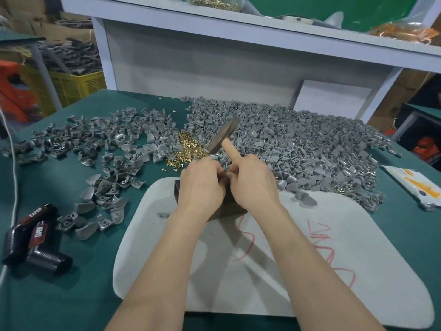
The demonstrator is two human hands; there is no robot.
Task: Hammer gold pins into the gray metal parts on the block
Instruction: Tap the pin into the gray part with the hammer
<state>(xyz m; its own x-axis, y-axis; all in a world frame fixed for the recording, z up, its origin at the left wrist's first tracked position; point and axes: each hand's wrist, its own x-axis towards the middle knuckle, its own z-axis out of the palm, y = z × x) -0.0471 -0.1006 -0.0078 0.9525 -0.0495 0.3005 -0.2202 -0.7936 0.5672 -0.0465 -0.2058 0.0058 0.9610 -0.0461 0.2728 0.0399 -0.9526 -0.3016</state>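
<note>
The block (178, 191) sits directly under both grips, dark, with only its near-left corner and a strip of its near side showing. Whatever gray part and gold pin are on top of it are hidden by the knuckles. The left grip (202, 185) is curled down over the block, fingertips out of sight, so I cannot tell what it pinches, if anything. The right grip (253, 185), touching the left one, is closed round the pale handle of a hammer (223, 137), held close up to the head, which stands tilted just beyond the fingers.

The block rests on a gray mat (286, 259) that spreads toward the person. Just beyond the left grip lies the heap of gold pins (188, 149). A dense pile of gray metal parts (298, 144) spreads beyond and right of the right grip, and looser parts (107, 149) lie scattered to the left over the green surface (71, 295).

The risk I see is the crowding: with both grips pressed together over the block, a blow could catch the left fingers. A pin set crooked could also bend or skip off into the piles.
</note>
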